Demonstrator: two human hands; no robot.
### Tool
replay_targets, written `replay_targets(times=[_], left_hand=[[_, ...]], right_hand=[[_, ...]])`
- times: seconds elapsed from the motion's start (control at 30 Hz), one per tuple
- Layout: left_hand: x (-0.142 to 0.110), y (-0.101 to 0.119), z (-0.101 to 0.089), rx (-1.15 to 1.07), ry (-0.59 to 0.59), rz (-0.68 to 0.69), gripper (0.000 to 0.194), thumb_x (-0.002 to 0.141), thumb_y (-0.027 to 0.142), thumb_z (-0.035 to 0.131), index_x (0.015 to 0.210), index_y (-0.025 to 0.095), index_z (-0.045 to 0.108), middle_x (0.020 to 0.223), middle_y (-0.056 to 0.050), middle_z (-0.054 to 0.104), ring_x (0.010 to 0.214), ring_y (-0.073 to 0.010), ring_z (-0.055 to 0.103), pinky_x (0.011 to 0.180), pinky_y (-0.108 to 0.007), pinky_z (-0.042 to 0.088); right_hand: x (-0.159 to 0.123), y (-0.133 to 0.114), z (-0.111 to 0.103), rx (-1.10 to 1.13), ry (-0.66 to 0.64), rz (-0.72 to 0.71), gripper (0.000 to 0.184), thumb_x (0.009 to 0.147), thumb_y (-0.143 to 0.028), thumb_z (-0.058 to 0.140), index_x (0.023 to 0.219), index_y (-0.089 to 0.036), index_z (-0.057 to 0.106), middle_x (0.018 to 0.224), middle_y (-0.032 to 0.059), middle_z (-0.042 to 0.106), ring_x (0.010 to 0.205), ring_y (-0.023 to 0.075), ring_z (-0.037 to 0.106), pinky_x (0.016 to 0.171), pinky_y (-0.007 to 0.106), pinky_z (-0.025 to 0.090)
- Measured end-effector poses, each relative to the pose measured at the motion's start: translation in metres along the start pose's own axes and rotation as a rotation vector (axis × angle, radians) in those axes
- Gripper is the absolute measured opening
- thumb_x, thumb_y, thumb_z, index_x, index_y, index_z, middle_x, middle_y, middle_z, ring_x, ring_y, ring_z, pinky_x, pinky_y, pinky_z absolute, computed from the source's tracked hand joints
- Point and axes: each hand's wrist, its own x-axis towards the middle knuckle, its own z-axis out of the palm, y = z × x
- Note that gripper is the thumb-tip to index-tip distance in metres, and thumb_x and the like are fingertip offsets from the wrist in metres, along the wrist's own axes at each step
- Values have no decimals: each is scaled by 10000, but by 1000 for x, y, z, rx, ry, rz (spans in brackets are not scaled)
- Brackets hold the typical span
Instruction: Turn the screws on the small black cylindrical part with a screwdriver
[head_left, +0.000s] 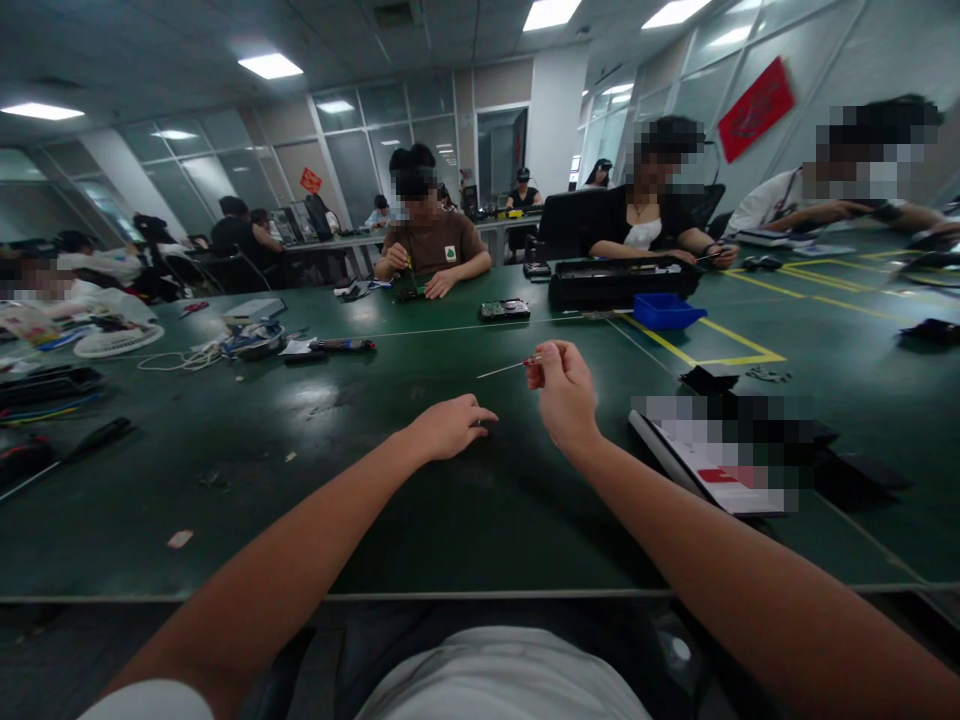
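My right hand (566,395) is raised above the green table (390,500). Its fingers are closed around the handle of a thin screwdriver (529,362), whose handle looks red. The slim metal shaft points left, past the fingers and over the table. To the left and slightly lower, my left hand (450,428) rests on or just above the tabletop. Its index finger and thumb stretch to the right with a gap between them, and I see nothing held there. The screwdriver's tip lies in the air beyond my left fingertips, not touching them.
A notebook (675,455) and black pieces (862,475) lie right. Ahead are a blue bin (664,312), a black casing (570,290) and a circuit-board device (504,311). Another screwdriver (341,346) and cables (195,357) lie left. Co-workers sit across the table.
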Motion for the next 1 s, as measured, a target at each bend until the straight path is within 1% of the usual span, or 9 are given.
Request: replay_targets(times=[0.17, 0.33, 0.43, 0.53, 0.6, 0.7, 0.77, 0.87, 1.0], left_hand=[[7, -3, 3, -31, -2, 17, 364, 950, 365, 520, 1239, 209, 679, 1175, -118, 645, 1067, -265, 613, 915, -376, 460], [1, -12, -10, -262, 143, -64, 327, 913, 355, 581, 1167, 192, 705, 1146, -99, 706, 981, -236, 644, 875, -362, 476], [-9, -27, -22, -435, 261, -173, 346, 883, 366, 621, 1161, 184, 719, 998, -97, 726, 819, -208, 641, 761, -342, 487], [-23, -48, -32, -687, 378, -362, 379, 850, 356, 646, 1176, 175, 714, 785, -72, 672, 609, -160, 560, 565, -290, 432], [-35, -63, -40, -907, 502, -450, 366, 832, 308, 638, 1160, 161, 708, 788, -64, 645, 569, -133, 523, 500, -253, 387], [-60, -88, -53, -1244, 717, -479, 312, 823, 219, 571, 1100, 132, 684, 859, -59, 622, 574, -110, 515, 477, -226, 375], [-81, -103, -64, -1407, 851, -523, 263, 847, 198, 509, 1054, 125, 656, 797, -31, 577, 550, -104, 488, 469, -222, 366], [-117, -122, -80, -1502, 1007, -621, 143, 884, 195, 520, 978, 129, 606, 738, 2, 525, 557, -96, 467, 492, -214, 367], [-167, -150, -95, -1417, 1211, -815, 38, 904, 170, 516, 900, 141, 540, 719, 24, 480, 565, -85, 434, 513, -195, 360]], right_hand=[[0, -2, 0, 6, -8, 20, 181, 960, -374, 480, 898, -228, 568, 703, -20, 604, 614, 123, 554, 572, 277, 441], [0, -2, 0, 5, -7, 17, 178, 959, -368, 477, 890, -229, 564, 697, -21, 601, 610, 124, 550, 578, 279, 444], [1, -2, 0, 3, -19, 22, 183, 959, -378, 481, 889, -231, 565, 701, -20, 603, 614, 126, 553, 581, 282, 443], [1, -1, 0, -1, -26, 29, 183, 960, -384, 482, 895, -233, 564, 704, -19, 603, 621, 128, 556, 584, 284, 442], [1, 0, 0, -4, -26, 31, 180, 959, -383, 485, 897, -234, 563, 710, -18, 606, 623, 128, 554, 586, 284, 441], [1, 2, -1, -8, -29, 32, 186, 956, -392, 489, 893, -234, 564, 713, -19, 607, 622, 127, 550, 585, 283, 437], [1, 2, -1, -5, -29, 33, 191, 954, -399, 492, 893, -234, 564, 712, -20, 605, 623, 128, 550, 586, 283, 435], [1, 2, -1, 1, -33, 41, 198, 947, -415, 504, 891, -234, 563, 722, -17, 608, 634, 131, 554, 593, 285, 438], [1, 2, -1, 5, -34, 58, 208, 941, -432, 513, 895, -236, 565, 731, -16, 607, 641, 133, 557, 597, 285, 440]])
